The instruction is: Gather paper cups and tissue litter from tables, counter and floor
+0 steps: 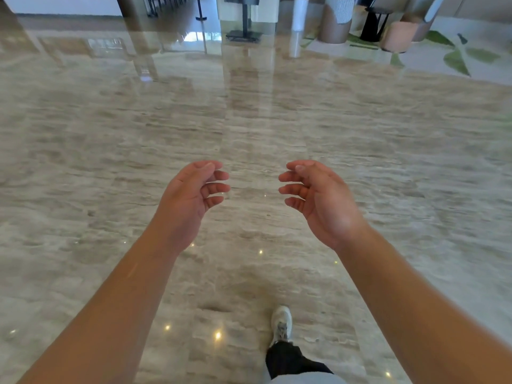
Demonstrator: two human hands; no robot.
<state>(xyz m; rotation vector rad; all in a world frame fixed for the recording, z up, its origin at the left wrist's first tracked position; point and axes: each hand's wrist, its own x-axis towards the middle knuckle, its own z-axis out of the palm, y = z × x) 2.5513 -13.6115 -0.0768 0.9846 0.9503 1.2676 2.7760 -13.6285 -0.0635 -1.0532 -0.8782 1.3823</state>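
My left hand (191, 195) and right hand (318, 198) hang loosely curled, holding nothing, over the polished marble floor (110, 139). I see no paper cup or tissue here. I expect both to be light and crushable, so I'd pinch a cup gently at its rim

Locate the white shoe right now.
Head view: the white shoe is low and just right of centre on the marble floor, between the forearms, below the right hand.
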